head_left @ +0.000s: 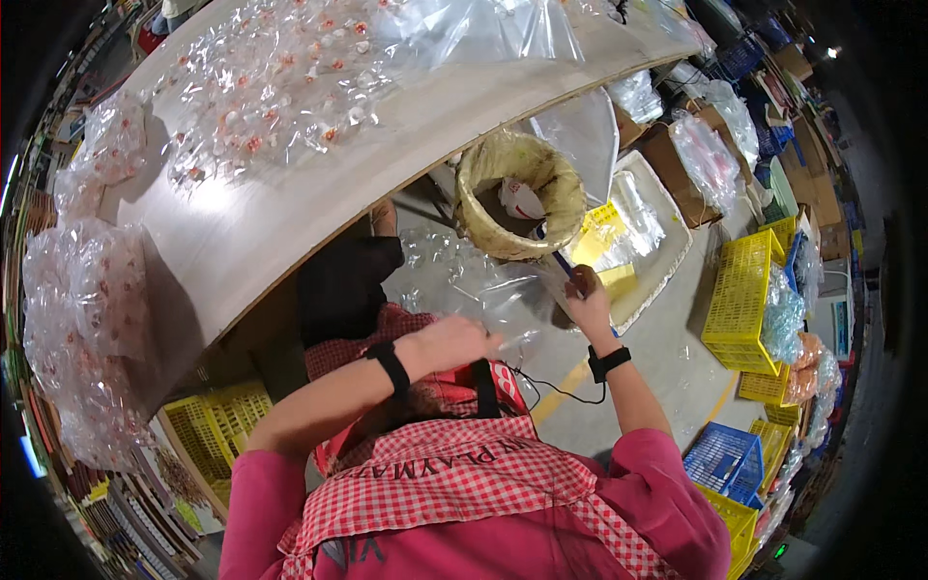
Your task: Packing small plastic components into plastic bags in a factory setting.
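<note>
gripping what looks like a blue stick (562,261), the right hand (587,302) is beside the yellowish bin (476,210), set by the tabletop (290,198) likely for easy reach; the left hand (449,344) is near clear plastic film (483,290), its grip impossible to tell.

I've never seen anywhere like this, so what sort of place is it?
Probably a packing workshop: there's a big worktable heaped with clear plastic packets, and yellow crates and cardboard boxes crowd the right side.
</note>
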The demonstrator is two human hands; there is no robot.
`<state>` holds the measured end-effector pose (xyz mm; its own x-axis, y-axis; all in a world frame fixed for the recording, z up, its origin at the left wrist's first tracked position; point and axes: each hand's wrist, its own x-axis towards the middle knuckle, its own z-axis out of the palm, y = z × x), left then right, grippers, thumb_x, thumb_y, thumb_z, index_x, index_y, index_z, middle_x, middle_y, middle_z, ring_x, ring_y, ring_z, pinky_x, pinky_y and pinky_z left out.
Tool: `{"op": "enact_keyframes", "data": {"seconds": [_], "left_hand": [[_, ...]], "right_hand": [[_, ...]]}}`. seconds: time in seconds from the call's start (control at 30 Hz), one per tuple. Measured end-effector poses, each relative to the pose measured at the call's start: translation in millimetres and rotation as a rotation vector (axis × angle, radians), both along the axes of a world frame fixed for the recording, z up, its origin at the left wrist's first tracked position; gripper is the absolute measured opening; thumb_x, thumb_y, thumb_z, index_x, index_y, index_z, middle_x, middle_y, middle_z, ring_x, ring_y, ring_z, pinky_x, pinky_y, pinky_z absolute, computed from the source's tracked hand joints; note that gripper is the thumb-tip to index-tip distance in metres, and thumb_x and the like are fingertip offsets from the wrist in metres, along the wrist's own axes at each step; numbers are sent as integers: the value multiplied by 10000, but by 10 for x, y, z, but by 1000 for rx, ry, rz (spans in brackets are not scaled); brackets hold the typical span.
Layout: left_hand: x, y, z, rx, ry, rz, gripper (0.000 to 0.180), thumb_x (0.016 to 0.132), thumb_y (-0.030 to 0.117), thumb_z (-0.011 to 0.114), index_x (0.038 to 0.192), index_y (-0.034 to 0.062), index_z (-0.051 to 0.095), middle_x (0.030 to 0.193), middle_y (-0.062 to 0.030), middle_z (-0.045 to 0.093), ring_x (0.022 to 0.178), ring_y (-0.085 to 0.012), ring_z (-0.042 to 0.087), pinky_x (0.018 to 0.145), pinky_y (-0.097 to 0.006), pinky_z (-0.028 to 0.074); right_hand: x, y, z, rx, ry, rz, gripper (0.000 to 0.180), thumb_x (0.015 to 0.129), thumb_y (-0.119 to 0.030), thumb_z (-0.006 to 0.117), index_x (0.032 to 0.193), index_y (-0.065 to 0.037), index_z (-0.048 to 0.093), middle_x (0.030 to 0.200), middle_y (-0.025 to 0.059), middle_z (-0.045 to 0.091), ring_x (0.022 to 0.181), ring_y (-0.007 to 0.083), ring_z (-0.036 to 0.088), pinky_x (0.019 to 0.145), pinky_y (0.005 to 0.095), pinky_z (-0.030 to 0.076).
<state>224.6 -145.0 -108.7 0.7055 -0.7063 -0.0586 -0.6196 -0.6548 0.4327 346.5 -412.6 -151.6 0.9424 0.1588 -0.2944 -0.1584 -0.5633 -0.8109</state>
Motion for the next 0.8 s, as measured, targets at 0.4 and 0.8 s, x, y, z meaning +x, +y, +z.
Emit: {"op": "enact_keyframes", "data": {"seconds": [0.4, 0.8], "left_hand": [[119, -466, -320, -137, -9, 269, 150, 783, 128, 619, 906, 42, 617, 693, -147, 631, 709, -340, 665, 637, -426, 536], [388, -139, -322, -357, 155, 463, 275, 842, 297, 649, 888, 32, 597, 727, -203, 612, 781, -385, 629, 730, -459, 501]], "right_hand": [[-377, 332, 173, 25, -24, 936, 285, 753, -93, 721, 1015, -3, 654, 894, 171, 647, 767, 328, 626, 683, 379, 503], [-25, 353, 462, -158, -174, 764, 161, 827, -219, 702, 844, -60, 724, 735, 131, 651, 613, 275, 611, 554, 339, 458]]}}
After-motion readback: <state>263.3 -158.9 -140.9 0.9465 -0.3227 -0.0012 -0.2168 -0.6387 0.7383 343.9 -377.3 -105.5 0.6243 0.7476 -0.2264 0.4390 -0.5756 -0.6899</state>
